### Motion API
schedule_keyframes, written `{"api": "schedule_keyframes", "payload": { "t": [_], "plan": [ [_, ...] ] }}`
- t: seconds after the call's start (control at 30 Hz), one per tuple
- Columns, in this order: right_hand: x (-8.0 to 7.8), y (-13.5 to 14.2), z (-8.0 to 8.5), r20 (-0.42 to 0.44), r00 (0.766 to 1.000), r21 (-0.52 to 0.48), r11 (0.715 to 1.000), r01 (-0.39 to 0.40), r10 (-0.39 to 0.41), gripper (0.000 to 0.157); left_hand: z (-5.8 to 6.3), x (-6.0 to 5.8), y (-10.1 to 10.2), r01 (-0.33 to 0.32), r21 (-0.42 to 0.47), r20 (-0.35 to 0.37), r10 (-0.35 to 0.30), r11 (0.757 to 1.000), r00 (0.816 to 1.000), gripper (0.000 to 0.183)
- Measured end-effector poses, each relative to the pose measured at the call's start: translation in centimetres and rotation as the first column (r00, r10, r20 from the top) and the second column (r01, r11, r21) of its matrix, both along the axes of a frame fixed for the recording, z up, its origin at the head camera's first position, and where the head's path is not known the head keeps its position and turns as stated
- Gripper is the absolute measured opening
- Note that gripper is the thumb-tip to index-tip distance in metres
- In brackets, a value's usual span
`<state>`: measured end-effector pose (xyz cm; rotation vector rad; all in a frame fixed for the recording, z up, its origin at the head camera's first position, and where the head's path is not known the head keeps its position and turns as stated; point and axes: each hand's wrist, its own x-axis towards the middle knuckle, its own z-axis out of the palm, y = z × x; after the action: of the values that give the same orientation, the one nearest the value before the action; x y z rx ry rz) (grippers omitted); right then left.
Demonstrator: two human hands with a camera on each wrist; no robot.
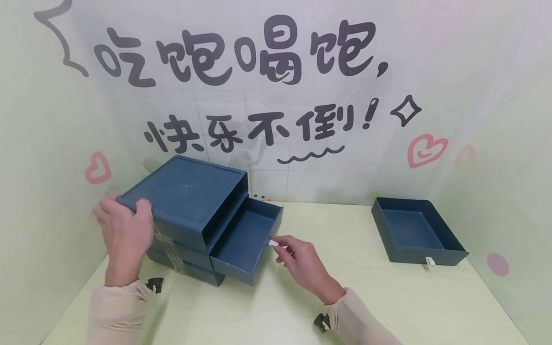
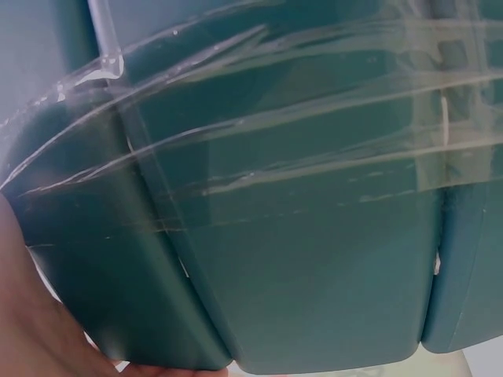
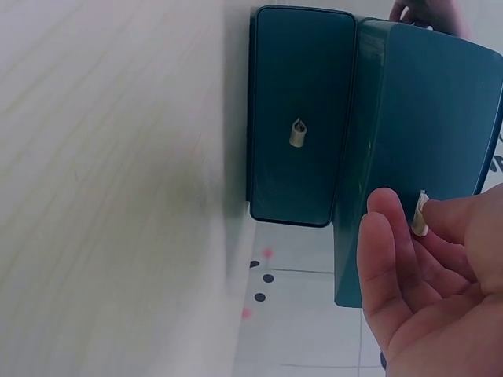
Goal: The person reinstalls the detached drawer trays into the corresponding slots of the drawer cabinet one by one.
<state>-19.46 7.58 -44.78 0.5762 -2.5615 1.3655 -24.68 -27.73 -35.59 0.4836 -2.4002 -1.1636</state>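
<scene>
A dark blue three-tier drawer cabinet (image 1: 185, 191) stands on the left part of the table, its tiers bound by clear tape (image 2: 314, 110). My left hand (image 1: 126, 232) grips the cabinet's upper left end, with the thumb over the top edge. Out of the middle tier juts a drawer (image 1: 246, 237) with nothing inside. Thumb and fingers of my right hand (image 1: 302, 263) pinch the small white pull tab (image 3: 420, 216) on its front. The top tier is a hollow opening. Below, the bottom drawer (image 3: 302, 177) is pushed in and carries a similar tab (image 3: 298, 133).
A separate blue drawer (image 1: 420, 230) lies on the table at the right, its white tab (image 1: 430, 261) facing front. Behind the pale wooden table (image 1: 327, 225) hangs a printed backdrop (image 1: 258, 100). Light walls border both sides.
</scene>
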Motion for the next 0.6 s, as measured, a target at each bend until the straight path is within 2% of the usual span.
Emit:
{"api": "schedule_keyframes", "payload": {
  "t": [0.27,0.6],
  "plan": [
    [-0.6,-0.5,0.2,0.031,0.999,-0.004,1.0,-0.008,0.008,0.026,-0.1,0.0,0.0,0.001,0.002,0.002,-0.001,1.0,1.0,0.061],
    [-1.3,-1.2,0.2,0.035,0.998,0.001,0.999,-0.054,0.054,0.028,-0.1,0.0,-0.1,0.004,-0.002,0.008,-0.004,1.0,1.0,0.061]
  ]
}}
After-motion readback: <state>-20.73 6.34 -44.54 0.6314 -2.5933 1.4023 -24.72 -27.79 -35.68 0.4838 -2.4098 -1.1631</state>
